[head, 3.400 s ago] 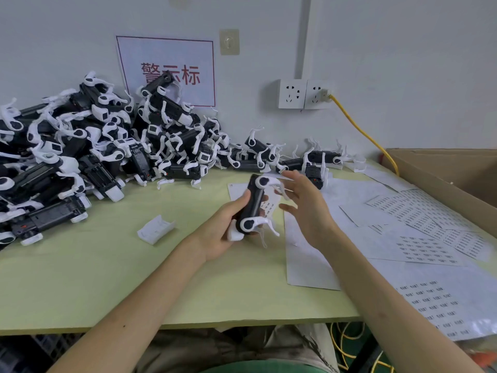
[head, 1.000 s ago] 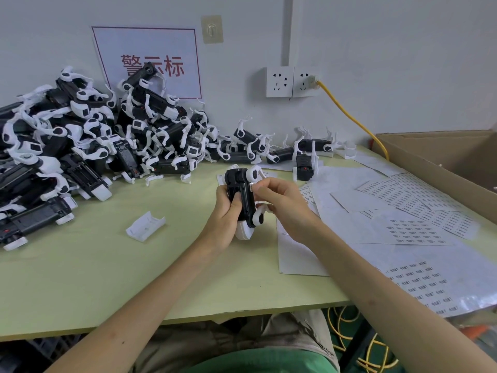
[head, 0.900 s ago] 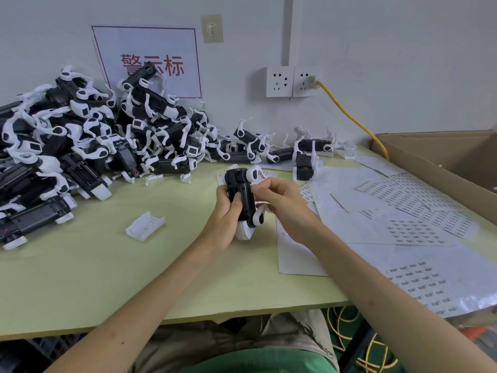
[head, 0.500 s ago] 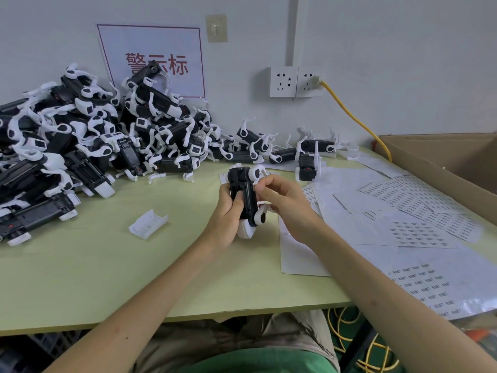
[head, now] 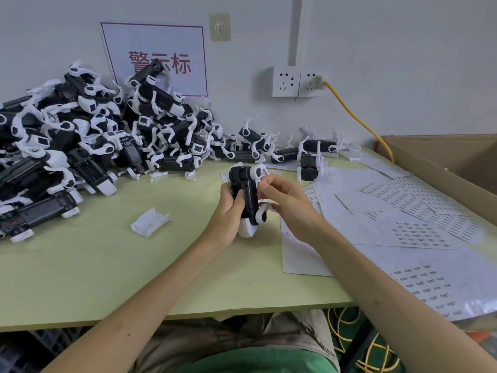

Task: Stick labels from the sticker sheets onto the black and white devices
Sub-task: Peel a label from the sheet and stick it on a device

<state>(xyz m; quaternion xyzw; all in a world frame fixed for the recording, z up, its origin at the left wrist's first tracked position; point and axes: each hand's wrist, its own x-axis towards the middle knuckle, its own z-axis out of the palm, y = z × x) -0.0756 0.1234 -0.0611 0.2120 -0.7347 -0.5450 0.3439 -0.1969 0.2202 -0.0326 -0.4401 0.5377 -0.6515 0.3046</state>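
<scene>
We are holding one black and white device (head: 248,195) upright over the green table (head: 107,265); we cannot tell whether its white lower end is touching the tabletop. Our left hand (head: 228,211) is gripping it from the left, the fingers curling out of sight behind it and the thumb lying on its black face. Our right hand (head: 287,203) is pinching thumb and forefinger together at the device's upper right edge. Something small and pale is showing there, but we cannot make out whether it is a label.

Left of the device and behind it, the pile of devices (head: 94,135) is running off the frame's left edge. A loose white clip (head: 150,222) is lying left of the device, well apart from it. Right of the device the sticker sheets (head: 419,219) are overlapping one another, their print too small to read. Farther right of the device, a cardboard box (head: 443,162) is being cut off by the frame.
</scene>
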